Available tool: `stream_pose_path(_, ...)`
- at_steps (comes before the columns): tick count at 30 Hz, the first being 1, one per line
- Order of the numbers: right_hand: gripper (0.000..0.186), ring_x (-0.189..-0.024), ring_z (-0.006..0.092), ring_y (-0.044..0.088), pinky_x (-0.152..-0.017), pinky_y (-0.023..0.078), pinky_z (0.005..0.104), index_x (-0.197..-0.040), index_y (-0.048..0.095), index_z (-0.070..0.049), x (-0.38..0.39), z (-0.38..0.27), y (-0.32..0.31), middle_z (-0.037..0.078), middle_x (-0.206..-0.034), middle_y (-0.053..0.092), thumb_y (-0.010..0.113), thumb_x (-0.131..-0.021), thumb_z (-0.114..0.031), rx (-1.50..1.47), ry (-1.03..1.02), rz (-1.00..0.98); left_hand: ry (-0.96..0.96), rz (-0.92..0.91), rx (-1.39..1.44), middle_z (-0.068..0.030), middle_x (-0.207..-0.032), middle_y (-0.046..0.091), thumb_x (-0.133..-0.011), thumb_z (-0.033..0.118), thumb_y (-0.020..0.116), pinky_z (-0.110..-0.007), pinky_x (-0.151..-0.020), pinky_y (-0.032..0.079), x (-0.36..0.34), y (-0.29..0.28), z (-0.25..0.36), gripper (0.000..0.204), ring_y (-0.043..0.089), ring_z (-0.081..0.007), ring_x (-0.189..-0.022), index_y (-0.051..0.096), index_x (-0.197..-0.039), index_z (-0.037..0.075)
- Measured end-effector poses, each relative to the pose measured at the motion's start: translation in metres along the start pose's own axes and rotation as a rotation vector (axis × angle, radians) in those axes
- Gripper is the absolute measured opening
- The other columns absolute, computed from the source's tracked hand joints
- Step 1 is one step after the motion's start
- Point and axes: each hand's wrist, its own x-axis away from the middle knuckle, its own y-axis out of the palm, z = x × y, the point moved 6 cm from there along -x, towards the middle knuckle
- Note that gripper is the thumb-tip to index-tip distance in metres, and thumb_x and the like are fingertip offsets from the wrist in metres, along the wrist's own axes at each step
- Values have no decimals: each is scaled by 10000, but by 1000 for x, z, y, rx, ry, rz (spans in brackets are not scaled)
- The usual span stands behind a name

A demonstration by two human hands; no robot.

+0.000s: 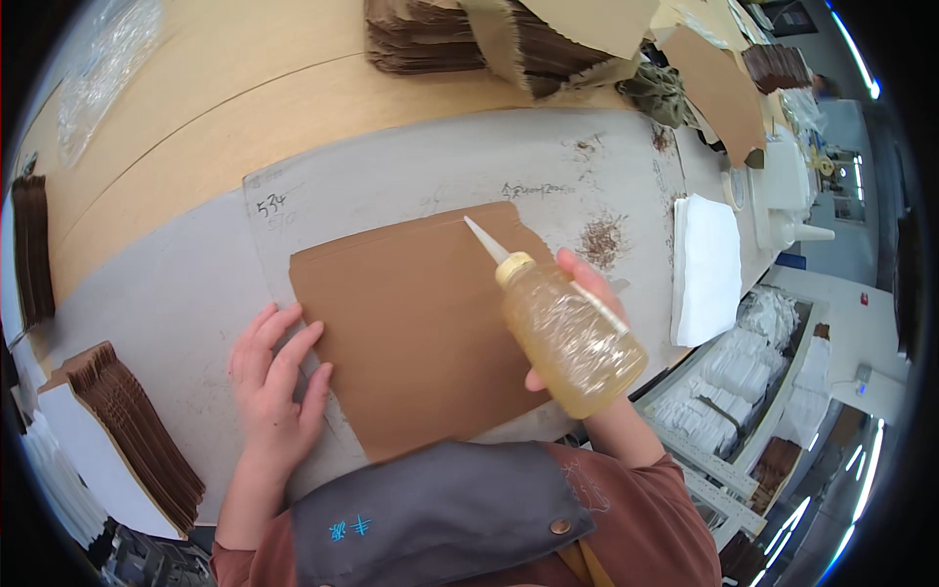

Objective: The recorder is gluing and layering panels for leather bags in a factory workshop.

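A brown piece, like leather or fabric [401, 333], lies flat on the grey work sheet in front of me. My right hand [592, 293] is wrapped round a clear squeeze bottle [572, 338] of yellowish liquid, probably glue. The bottle is tilted, and its white pointed nozzle [484, 237] is at the far edge of the brown piece; whether it touches cannot be made out. At the left edge of the piece rests my left hand [274, 367], fingers spread, fingertips at the border, holding nothing.
Brown stacked pieces [440, 39] stand at the far side. Another brown stack [132, 430] is at the left. A white stack [706, 269] lies at the right, near a second nozzle bottle [787, 232]. Reddish scraps [602, 240] mark the grey sheet [391, 161]. A cart [743, 382] holds white bundles.
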Motion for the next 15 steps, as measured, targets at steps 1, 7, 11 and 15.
stream_pose_path(1,1151,-1279,286,565,-1070,490,391,-1458,425,26,-1,5,-7,189,-1448,519,987,-571,-445,-96,10,89,-20,24,39,-147,-1377,567,-813,16,710,-461,-1111,377,2,0,-2,407,514,-361,-1313,663,-1215,52)
stream_pose_path(7,1305,-1191,218,616,-717,641,261,-1507,319,18,5,25,-30,157,-1518,431,920,-525,-595,-152,100,329,-103,83,161,-176,-1395,540,-846,-18,677,-422,-1093,407,4,-1,-8,370,528,-330,-1287,661,-1213,34)
stream_pose_path(11,1243,-1240,234,575,-765,626,278,-1502,358,-10,-2,18,-19,132,-1515,437,932,-552,-567,-455,219,366,-88,136,175,-171,-1348,575,-832,-43,675,-402,-1037,455,5,-5,-9,363,562,-319,-1237,671,-1188,32)
stream_pose_path(15,1286,-1277,231,559,-689,629,243,-1546,288,-70,-9,20,-2,129,-1572,383,939,-556,-569,-548,257,320,-110,169,190,-173,-1316,594,-847,-51,657,-398,-1009,481,3,-14,-11,325,588,-318,-1202,675,-1163,22)
